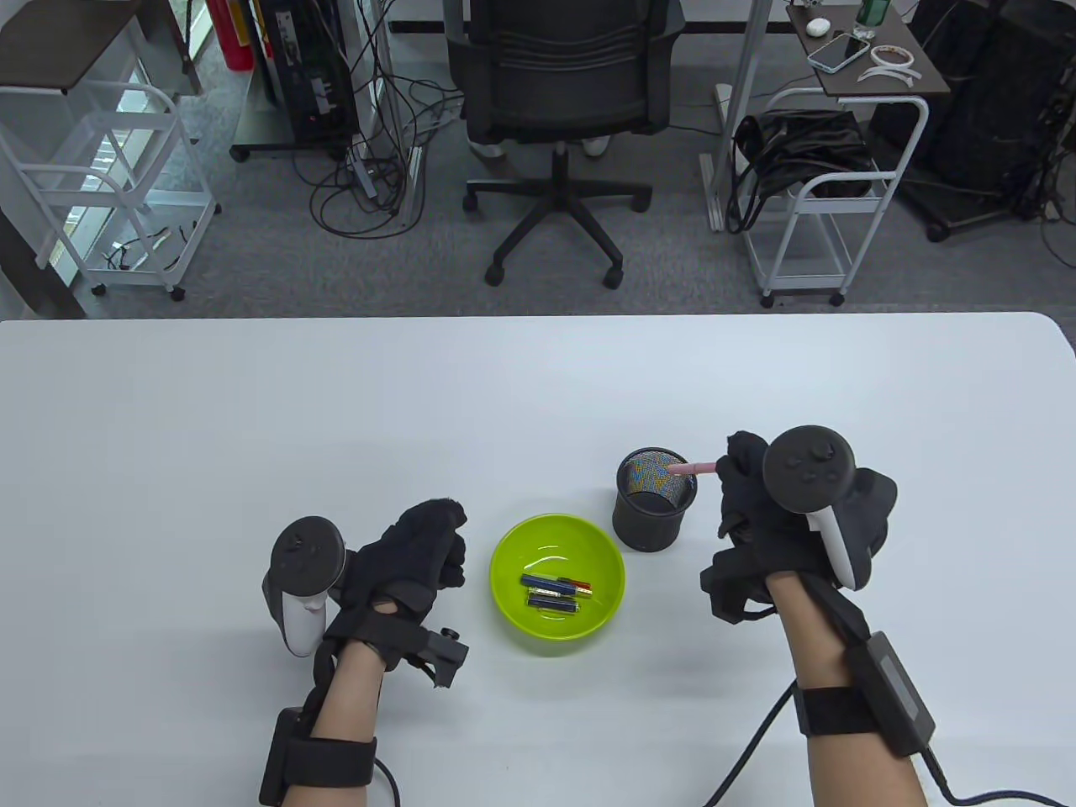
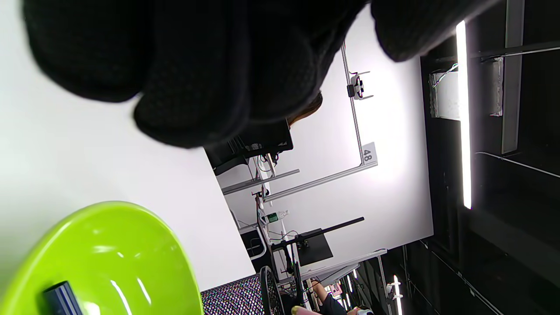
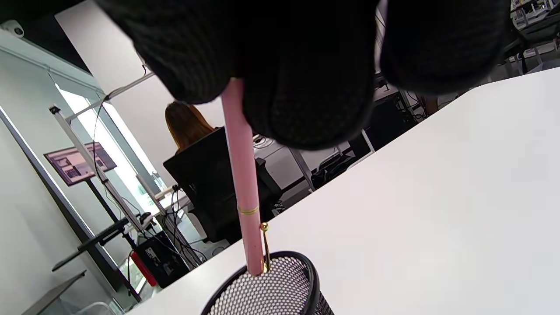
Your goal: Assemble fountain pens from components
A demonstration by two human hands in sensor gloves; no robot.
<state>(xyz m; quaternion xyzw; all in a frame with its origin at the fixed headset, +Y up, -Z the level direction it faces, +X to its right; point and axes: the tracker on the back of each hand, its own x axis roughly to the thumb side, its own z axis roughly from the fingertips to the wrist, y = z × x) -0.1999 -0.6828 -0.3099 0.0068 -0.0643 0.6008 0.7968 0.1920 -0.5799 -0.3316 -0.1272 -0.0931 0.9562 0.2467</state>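
On the white tabletop (image 1: 252, 403), toward its near edge, a lime green bowl (image 1: 513, 588) holds a few loose pen parts (image 1: 555, 593): dark blue barrels and a small red-and-gold piece. Just beside the bowl, on its right and farther from the near edge, stands a black mesh pen cup (image 1: 651, 525). The right hand (image 1: 756, 513) pinches a pink pen (image 3: 240, 175) between its fingers (image 3: 306, 109), the pen's gold-clipped end dipping into the cup's mouth. The left hand (image 1: 408, 555) rests on the tabletop left of the bowl, fingers curled loosely inward and holding nothing
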